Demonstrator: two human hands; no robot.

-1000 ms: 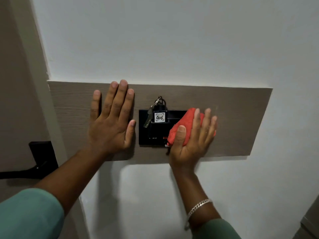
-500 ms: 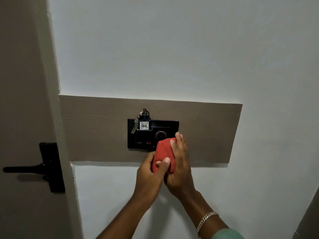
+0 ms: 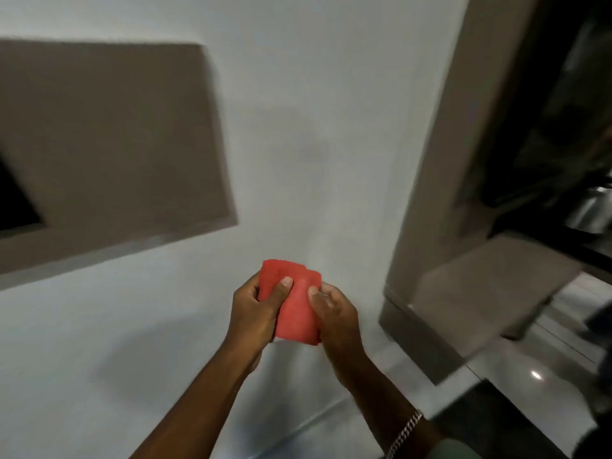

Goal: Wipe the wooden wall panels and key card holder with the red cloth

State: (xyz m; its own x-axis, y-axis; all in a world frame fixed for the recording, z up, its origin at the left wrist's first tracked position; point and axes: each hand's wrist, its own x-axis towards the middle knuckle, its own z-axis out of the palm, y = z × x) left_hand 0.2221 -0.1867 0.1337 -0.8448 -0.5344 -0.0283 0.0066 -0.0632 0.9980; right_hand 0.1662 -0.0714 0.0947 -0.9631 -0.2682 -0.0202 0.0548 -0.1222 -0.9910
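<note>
**Cloth held in both hands, away from the panel**

Head view: the red cloth (image 3: 295,309) is held at about 6 o'clock, in front of the plain white wall (image 3: 318,144), and no surface is touched by it. It is pinched from both sides. The left hand (image 3: 255,313) is closed on its left edge, with the thumb laid across the front face; the right hand (image 3: 334,316) is closed on its right edge, thumb likewise on the front. This two-sided grip is judged to be for refolding or turning the cloth to a fresh face, not for wiping.

The cloth is seen as a soft, matt, thick fold, roughly rectangular with rounded upper corners. A metal chain bracelet (image 3: 405,432) is worn on the right wrist.

The wooden wall panel (image 3: 109,134) is found at 10 o'clock, well apart from the cloth: a flat, grey-brown, matt rectangle standing slightly proud of the wall, its grain lost to motion blur. A black shape (image 3: 13,200) is cut off at 9 o'clock; it is probably the key card holder, but this cannot be confirmed.

At 2 to 3 o'clock a second taupe panelled upright (image 3: 463,160) is seen, beside a dark recess and a glossy floor (image 3: 516,369).
</note>
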